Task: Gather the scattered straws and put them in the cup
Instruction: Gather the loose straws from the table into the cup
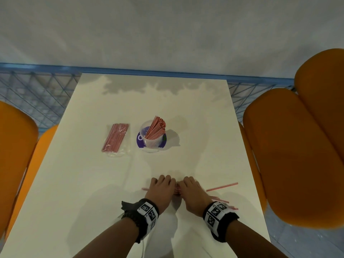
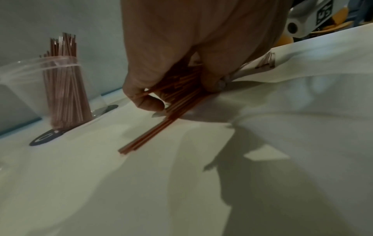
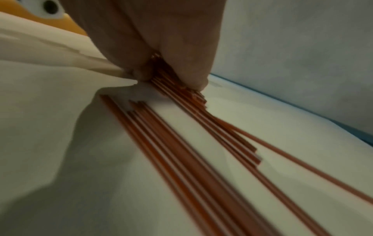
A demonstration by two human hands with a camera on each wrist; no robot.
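A clear plastic cup (image 1: 151, 135) (image 2: 26, 89) stands mid-table on a purple coaster, with several red straws upright in it. Near the table's front edge both hands lie side by side over a bunch of red straws (image 1: 177, 189) (image 2: 177, 102) (image 3: 181, 99). My left hand (image 1: 161, 187) (image 2: 153, 89) curls fingers and thumb round the bunch. My right hand (image 1: 191, 190) (image 3: 171, 75) pinches the same bunch from the other side. Loose straws (image 1: 222, 186) (image 3: 173, 156) stick out to the right of the right hand, flat on the table.
A clear bag of red straws (image 1: 115, 138) lies left of the cup. Orange chairs (image 1: 290, 155) flank the white table (image 1: 93, 192) on both sides. A blue mesh fence (image 1: 33, 94) and a grey wall stand beyond the far edge.
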